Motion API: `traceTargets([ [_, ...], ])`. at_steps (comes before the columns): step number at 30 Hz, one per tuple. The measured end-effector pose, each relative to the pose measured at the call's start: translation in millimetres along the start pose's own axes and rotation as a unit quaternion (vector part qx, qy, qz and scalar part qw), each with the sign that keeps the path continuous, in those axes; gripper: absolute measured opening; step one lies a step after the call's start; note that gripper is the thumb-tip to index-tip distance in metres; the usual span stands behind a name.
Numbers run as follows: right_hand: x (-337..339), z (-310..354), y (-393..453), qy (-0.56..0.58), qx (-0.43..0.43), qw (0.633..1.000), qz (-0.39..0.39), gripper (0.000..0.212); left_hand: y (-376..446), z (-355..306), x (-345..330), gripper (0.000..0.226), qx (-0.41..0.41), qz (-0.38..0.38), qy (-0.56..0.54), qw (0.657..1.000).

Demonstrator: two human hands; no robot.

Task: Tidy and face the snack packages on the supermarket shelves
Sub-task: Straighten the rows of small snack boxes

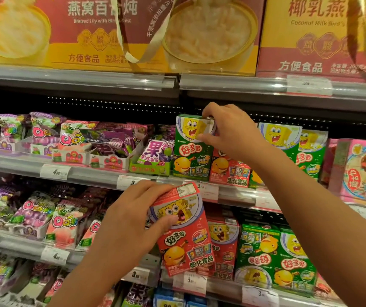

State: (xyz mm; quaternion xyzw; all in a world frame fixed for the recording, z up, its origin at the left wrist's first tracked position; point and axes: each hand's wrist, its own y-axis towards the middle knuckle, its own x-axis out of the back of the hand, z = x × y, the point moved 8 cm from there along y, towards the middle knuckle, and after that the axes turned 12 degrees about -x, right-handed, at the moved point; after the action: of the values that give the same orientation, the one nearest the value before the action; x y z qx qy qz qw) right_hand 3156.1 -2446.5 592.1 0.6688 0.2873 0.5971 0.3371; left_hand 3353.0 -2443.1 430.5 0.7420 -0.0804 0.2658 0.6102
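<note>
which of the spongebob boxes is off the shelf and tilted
The red box gripped by the left hand, held tilted in front of the shelves; the others stand upright on the shelves.

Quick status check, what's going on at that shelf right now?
Left hand grips red box, off the shelf. Right hand pinches green box top corner, middle shelf. Nothing blocking.

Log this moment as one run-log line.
left hand: grips red snack box off shelf | right hand: pinches top of green snack box on middle shelf
</note>
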Motion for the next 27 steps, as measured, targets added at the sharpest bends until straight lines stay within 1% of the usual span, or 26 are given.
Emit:
traceTargets([
  [2, 8, 3, -2, 0.041, -0.001, 0.999, -0.003, 0.050, 0, 3, 1, 0.062, -0.002, 0.002, -0.002, 1.000],
  [4, 15, 7, -4, 0.075, 0.003, 0.997, 0.011, 0.052, 2, 4, 1, 0.058, -0.006, 0.003, -0.006, 1.000],
  [6, 24, 11, -8, 0.113, 0.017, 0.993, 0.024, 0.054, 4, 4, 3, 0.053, -0.017, 0.000, -0.011, 1.000],
  [7, 31, 12, -10, 0.129, 0.025, 0.991, 0.018, 0.053, 7, 5, 4, 0.053, -0.023, -0.003, -0.013, 1.000],
  [13, 97, -7, -26, 0.190, 0.032, 0.977, -0.093, 0.043, 33, 11, 29, 0.056, -0.052, -0.021, -0.018, 0.998],
  [16, 127, -28, -33, 0.189, 0.038, 0.974, -0.115, 0.038, 61, 16, 46, 0.060, -0.064, -0.036, -0.017, 0.997],
  [19, 146, -55, -39, 0.190, 0.024, 0.976, -0.098, 0.037, 91, 22, 60, 0.058, -0.069, -0.063, -0.038, 0.995],
  [22, 153, -76, -49, 0.199, 0.011, 0.978, -0.066, 0.039, 121, 31, 60, 0.051, -0.058, -0.063, -0.039, 0.996],
  [27, 153, -103, -70, 0.188, -0.002, 0.982, -0.033, 0.038, 162, 34, 44, 0.050, -0.071, -0.027, 0.047, 0.996],
])
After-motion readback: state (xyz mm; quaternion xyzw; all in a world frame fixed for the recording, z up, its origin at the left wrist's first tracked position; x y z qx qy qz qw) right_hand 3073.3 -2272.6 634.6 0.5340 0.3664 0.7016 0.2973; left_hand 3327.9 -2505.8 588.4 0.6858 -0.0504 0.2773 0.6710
